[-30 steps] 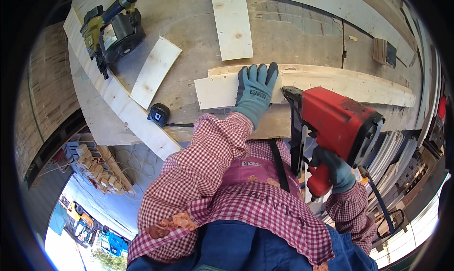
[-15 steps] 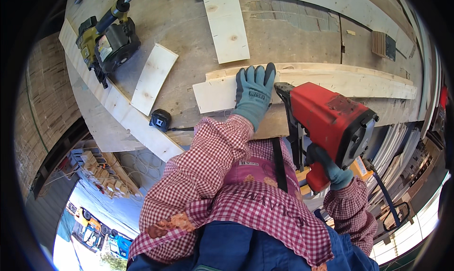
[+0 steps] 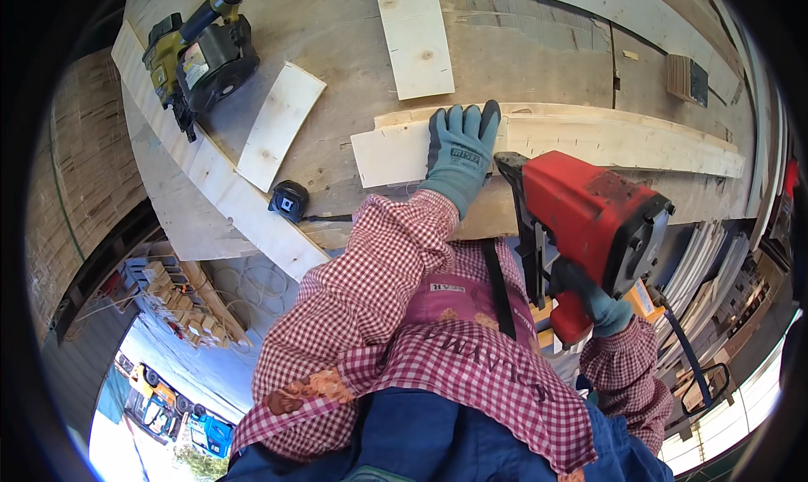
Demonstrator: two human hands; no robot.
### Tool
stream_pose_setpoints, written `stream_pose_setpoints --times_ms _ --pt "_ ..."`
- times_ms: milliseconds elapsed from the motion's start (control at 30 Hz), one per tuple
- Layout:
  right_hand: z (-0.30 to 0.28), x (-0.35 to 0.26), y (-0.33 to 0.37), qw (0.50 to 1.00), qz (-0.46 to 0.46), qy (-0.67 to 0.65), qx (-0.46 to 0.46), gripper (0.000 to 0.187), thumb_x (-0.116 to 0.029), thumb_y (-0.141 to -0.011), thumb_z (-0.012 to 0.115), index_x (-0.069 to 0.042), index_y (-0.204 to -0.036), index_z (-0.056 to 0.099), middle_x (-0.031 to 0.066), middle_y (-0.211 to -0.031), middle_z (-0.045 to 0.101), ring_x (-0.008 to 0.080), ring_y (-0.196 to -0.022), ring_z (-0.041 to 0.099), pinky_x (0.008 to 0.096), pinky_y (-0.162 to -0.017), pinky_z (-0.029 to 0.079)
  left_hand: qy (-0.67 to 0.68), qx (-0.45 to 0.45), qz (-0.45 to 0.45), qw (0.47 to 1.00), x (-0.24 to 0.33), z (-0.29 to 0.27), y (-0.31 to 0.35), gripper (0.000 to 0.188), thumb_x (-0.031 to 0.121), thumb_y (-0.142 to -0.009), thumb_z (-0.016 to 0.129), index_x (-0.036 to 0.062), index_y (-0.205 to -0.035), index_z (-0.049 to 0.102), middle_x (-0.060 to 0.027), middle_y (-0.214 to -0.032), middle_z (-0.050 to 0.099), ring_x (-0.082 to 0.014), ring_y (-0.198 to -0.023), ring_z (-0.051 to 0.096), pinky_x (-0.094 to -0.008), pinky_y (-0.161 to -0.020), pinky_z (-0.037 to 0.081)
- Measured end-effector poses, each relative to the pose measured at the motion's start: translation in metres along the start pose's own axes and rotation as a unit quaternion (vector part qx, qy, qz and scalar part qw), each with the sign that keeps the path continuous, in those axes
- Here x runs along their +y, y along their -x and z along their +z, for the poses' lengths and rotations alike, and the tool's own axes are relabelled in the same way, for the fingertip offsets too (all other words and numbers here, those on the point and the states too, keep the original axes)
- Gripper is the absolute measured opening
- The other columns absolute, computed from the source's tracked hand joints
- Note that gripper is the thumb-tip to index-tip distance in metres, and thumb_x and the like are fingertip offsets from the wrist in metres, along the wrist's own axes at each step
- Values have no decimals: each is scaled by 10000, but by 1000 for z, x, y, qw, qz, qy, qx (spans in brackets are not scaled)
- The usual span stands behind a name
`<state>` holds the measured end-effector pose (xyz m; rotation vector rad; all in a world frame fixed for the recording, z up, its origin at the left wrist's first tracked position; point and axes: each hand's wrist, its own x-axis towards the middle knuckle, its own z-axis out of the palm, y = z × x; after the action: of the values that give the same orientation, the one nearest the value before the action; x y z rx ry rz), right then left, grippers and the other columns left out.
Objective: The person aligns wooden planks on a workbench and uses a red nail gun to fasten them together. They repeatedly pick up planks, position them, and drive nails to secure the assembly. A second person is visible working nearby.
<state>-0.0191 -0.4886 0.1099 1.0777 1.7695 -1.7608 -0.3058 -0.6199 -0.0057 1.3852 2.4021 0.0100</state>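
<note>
our left hand [image 3: 462,152], in a blue-grey glove, lies palm down across the woodwork in front of us, its fingers stretched out side by side with narrow gaps, resting on the wood rather than pinching anything; we cannot tell whether the tips curl over the far edge. at it we see a short pale board [image 3: 387,156] sticking out to the left and a long pale strip [image 3: 623,141] running on to the right, with a thin wooden strip [image 3: 404,116] showing along the far side. these pieces lie on the bench [image 3: 353,78], toward its near edge.

our right hand [image 3: 596,297], gloved the same way, is wrapped round the handle of a red nail gun [image 3: 581,217]. we have its nose up by the near edge of the long pale strip, just right of our left hand; whether it touches the wood we cannot tell.

to our left, a black tape measure [image 3: 289,200] sits beside a slanting board [image 3: 257,219], and a small loose board [image 3: 280,127] lies near both. farther off on that side is a green and black nail gun [image 3: 217,68]. beyond our left hand, a flat board [image 3: 414,40] points away from us, and a small block [image 3: 687,80] sits at the far right.
</note>
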Motion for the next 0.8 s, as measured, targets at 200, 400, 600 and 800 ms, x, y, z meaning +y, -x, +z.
stream_pose_setpoints --times_ms 200,400,600,800 --pt "19 -108 -4 986 69 -151 27 126 -140 -911 572 -15 -923 589 44 -754 563 141 -685 518 286 -634 427 18 33 14 999 2 -3 -8 994 309 -629 767 69 -1467 290 -124 -1248 423 -315 -1196 384 -537 -1058 224" --pt "11 -107 -26 985 66 -156 -7 150 -176 -901 591 -28 -876 599 47 -760 579 149 -683 527 288 -640 429 37 34 -11 999 -3 -2 3 1072 356 -555 804 80 -1463 305 -100 -1241 435 -293 -1206 390 -522 -1061 231" --pt "8 -91 -12 995 69 -64 13 342 -333 -933 495 -14 -815 526 67 -773 542 179 -725 523 300 -689 418 39 20 2 999 -1 -4 -1 1127 397 -544 816 65 -1475 274 -114 -1276 415 -298 -1234 373 -508 -1069 235" --pt "11 -64 20 996 24 -68 60 394 -54 -860 656 -12 -1229 523 71 -991 638 166 -836 620 303 -732 516 149 60 61 985 -27 -12 21 1227 497 -545 836 30 -1491 210 -205 -1482 273 -383 -1379 239 -506 -1162 143"
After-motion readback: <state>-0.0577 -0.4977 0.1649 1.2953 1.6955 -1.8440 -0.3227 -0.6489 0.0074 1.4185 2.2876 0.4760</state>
